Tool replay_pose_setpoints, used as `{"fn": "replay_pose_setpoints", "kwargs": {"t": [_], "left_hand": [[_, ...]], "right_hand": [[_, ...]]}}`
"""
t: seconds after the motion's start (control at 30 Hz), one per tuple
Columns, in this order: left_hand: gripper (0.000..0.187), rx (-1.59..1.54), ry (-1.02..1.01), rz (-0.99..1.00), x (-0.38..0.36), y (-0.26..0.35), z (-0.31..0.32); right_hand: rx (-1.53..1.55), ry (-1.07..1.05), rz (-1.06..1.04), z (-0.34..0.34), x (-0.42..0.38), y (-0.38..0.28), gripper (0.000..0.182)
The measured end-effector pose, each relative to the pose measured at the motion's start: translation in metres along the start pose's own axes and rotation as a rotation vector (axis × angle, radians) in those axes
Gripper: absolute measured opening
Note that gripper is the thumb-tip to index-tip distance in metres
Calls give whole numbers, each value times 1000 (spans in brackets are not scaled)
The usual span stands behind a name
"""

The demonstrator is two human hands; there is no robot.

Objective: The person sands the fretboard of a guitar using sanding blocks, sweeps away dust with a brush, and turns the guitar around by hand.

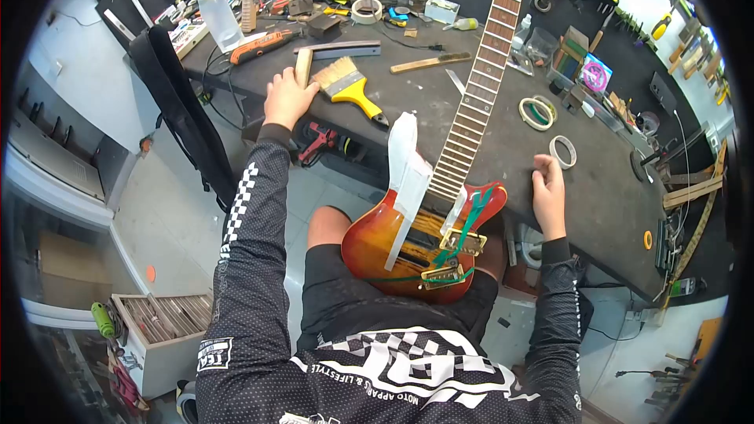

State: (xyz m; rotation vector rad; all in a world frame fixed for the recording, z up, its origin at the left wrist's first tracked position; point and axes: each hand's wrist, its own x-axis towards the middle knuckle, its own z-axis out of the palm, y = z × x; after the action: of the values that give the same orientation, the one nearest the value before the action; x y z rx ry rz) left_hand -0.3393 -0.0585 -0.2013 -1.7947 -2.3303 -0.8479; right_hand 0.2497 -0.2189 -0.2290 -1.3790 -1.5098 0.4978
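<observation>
My left hand [289,100] is at the bench's near edge, its fingers closed on the lower end of a pale wooden block [303,65]. Just right of it lies a wide paintbrush [349,88] with a yellow handle. A sunburst electric guitar [373,239] rests on my lap, its fretted neck [481,78] reaching up over the bench. White masking tape [408,169] and strips of green tape [469,224] cover parts of the body. My right hand [549,198] is held right of the guitar with fingers loosely bent and apart, nothing visible in it, near a masking tape roll [562,151].
On the dark workbench [440,133] lie another tape roll [537,113], a narrow wooden-handled brush [430,63], a grey metal bar [339,49] and an orange power tool [261,47]. A black case [177,102] stands at left. Below the bench hangs a red drill [318,144].
</observation>
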Motion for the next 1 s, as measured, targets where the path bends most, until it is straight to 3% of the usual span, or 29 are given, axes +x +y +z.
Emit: {"fn": "replay_pose_setpoints", "kwargs": {"t": [0.07, 0.1, 0.17, 0.3, 0.4, 0.5, 0.67, 0.77, 0.87, 0.9, 0.97, 1.0], "left_hand": [[51, 71, 175, 47, 0, 22, -14], [48, 11, 201, 166, 14, 24, -10], [43, -109, 249, 398, 51, 26, 6], [53, 89, 15, 414, 90, 69, 22], [46, 331, -200, 411, 110, 67, 54], [33, 416, -156, 499, 122, 67, 67], [19, 107, 345, 595, 124, 76, 65], [28, -153, 561, 626, 134, 100, 26], [38, -678, 500, 350, 101, 138, -41], [31, -771, 499, 322, 95, 140, -54], [27, -1454, 340, 269, 73, 147, -68], [23, -1629, 169, 157, 29, 162, -96]], "right_hand": [[77, 68, 27, 1, 3, 8, 25], [139, 113, 72, 3, 1, 10, 24], [-149, 124, -21, 6, -1, -7, 20], [-231, 119, -57, 12, -3, -27, 17], [-215, 148, -40, 11, -4, -28, 16], [-223, 170, -44, 11, -2, -28, 15], [-209, 172, -29, 12, -1, -26, 14], [-194, 165, 0, 12, 0, -25, 14], [-166, 160, 7, 13, 2, -21, 14], [-158, 162, 8, 12, 1, -17, 14], [-158, 160, 8, 12, 1, -17, 14], [-164, 160, 12, 11, 1, -19, 15]]}}
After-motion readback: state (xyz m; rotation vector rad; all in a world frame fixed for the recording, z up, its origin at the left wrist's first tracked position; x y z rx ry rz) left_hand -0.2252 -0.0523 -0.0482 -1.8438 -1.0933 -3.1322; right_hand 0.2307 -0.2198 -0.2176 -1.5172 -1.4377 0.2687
